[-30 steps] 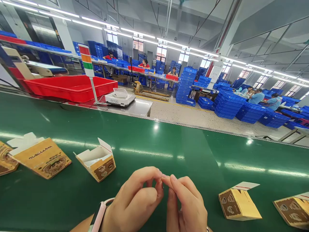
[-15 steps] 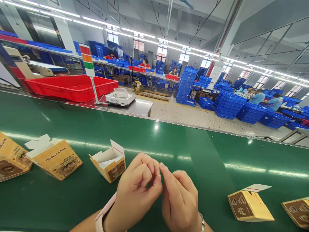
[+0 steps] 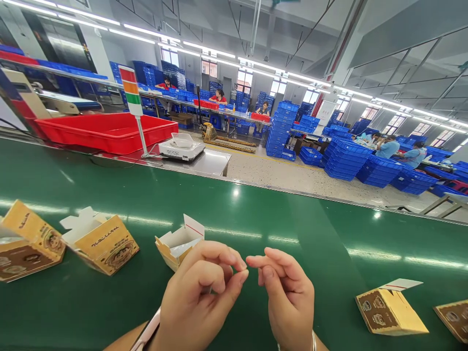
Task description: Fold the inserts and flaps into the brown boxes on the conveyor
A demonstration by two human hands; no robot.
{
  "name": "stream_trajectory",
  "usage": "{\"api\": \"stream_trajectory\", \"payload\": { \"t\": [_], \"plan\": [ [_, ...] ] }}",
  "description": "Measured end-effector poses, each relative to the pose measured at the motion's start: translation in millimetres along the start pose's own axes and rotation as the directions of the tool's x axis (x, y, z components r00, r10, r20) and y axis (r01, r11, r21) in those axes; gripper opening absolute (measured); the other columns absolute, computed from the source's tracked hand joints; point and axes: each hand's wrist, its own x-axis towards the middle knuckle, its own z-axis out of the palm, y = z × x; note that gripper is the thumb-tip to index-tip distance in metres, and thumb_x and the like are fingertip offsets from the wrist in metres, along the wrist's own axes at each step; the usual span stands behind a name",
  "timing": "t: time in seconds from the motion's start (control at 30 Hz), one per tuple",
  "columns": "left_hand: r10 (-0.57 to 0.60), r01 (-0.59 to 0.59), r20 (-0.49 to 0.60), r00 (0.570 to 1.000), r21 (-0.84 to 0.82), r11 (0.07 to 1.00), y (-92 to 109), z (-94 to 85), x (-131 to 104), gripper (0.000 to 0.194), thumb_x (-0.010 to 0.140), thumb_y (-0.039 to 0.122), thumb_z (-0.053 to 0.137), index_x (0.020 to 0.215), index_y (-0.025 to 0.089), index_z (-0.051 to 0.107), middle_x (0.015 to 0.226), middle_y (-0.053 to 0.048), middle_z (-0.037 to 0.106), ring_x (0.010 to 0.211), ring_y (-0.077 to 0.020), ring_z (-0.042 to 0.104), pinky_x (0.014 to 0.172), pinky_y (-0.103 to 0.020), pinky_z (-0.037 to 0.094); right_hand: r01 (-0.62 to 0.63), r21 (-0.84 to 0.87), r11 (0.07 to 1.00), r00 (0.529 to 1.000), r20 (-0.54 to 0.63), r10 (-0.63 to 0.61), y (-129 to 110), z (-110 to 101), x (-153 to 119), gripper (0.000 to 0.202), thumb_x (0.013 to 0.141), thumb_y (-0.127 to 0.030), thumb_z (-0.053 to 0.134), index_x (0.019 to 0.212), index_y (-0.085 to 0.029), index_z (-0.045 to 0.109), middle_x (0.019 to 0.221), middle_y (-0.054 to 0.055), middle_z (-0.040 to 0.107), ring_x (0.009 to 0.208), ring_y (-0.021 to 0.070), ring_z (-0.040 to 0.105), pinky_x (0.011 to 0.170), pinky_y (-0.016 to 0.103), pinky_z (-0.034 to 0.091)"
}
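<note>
Both hands hover over the green conveyor belt (image 3: 234, 209), fingertips close together but apart. In my left hand (image 3: 204, 287) the thumb and index finger are pinched; anything between them is too small to make out. My right hand (image 3: 290, 297) has its index finger stretched toward the left fingertips, thumb beside the loosely bent fingers, and I see nothing in it. Just behind my left hand stands a small yellow-brown carton (image 3: 170, 253), lid up, with clear plastic inside, partly hidden by the hand.
Left on the belt are an open carton (image 3: 113, 243) and another carton (image 3: 36, 248). Two more, a carton (image 3: 393, 312) with a raised flap and a cut-off carton (image 3: 455, 319), lie right. Beyond the belt are a red tray (image 3: 109, 134), a white scale (image 3: 182, 148) and blue crates (image 3: 347, 156).
My hands have drawn slightly apart, and the right fingers have loosened and uncurled. The cartons have shifted to the right along with the belt.
</note>
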Motion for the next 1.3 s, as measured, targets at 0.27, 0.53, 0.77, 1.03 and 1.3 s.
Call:
{"api": "stream_trajectory", "payload": {
  "t": [0.27,0.53,0.77,1.03,1.3],
  "plan": [
    [0.021,-0.021,0.009,1.0,-0.073,0.997,0.6,7.2,1.8,0.023,0.084,-0.002,0.047,0.091,0.02,0.044,0.08,-0.001,0.062,0.068,-0.0109,0.063,0.058,-0.018,0.056,-0.183,0.344,0.921,0.983,0.072,0.168,2.7,-6.2,4.1,0.013,0.093,-0.029,0.063,0.103,-0.026,0.069,0.086,0.007,0.076,0.051,0.0076,0.057,0.052,0.019,0.053],
    [0.081,-0.085,0.168,0.982,0.018,0.996,-0.6,1.7,2.8,0.016,0.088,0.003,0.049,0.087,0.018,0.054,0.063,0.002,0.053,0.055,-0.0098,0.052,0.046,-0.019,0.045,-0.306,0.476,0.825,0.952,0.175,0.252,0.6,-7.9,5.8,0.004,0.09,-0.027,0.066,0.09,-0.023,0.067,0.083,0.005,0.076,0.052,0.006,0.054,0.052,0.016,0.048],
    [0.135,-0.145,0.195,0.971,0.036,0.989,0.9,2.4,7.3,0.015,0.089,0.004,0.051,0.09,0.017,0.056,0.064,0.001,0.056,0.057,-0.0103,0.053,0.049,-0.02,0.047,-0.321,0.494,0.808,0.947,0.172,0.271,-1.8,-7.1,6.5,0.008,0.086,-0.026,0.072,0.083,-0.021,0.066,0.076,0.004,0.075,0.055,0.0077,0.06,0.05,0.015,0.048],
    [0.113,-0.123,0.224,0.968,0.03,0.992,-1.6,4.5,4.0,0.011,0.09,0.007,0.055,0.088,0.017,0.059,0.068,0.001,0.056,0.06,-0.0096,0.052,0.052,-0.02,0.047,-0.333,0.518,0.788,0.941,0.135,0.309,-2.5,-4.4,6.7,0.008,0.078,-0.022,0.08,0.078,-0.025,0.072,0.071,0.001,0.073,0.064,0.0104,0.066,0.062,0.02,0.057],
    [0.114,-0.121,0.243,0.963,0.015,0.993,-1.4,3.6,5.2,0.012,0.09,0.005,0.055,0.088,0.016,0.059,0.069,0.001,0.055,0.061,-0.0094,0.051,0.054,-0.02,0.047,-0.283,0.528,0.801,0.959,0.126,0.255,0.3,-3.7,5.7,0.01,0.08,-0.018,0.077,0.082,-0.027,0.075,0.072,-0.001,0.073,0.068,0.0075,0.066,0.065,0.015,0.055]
  ]
}}
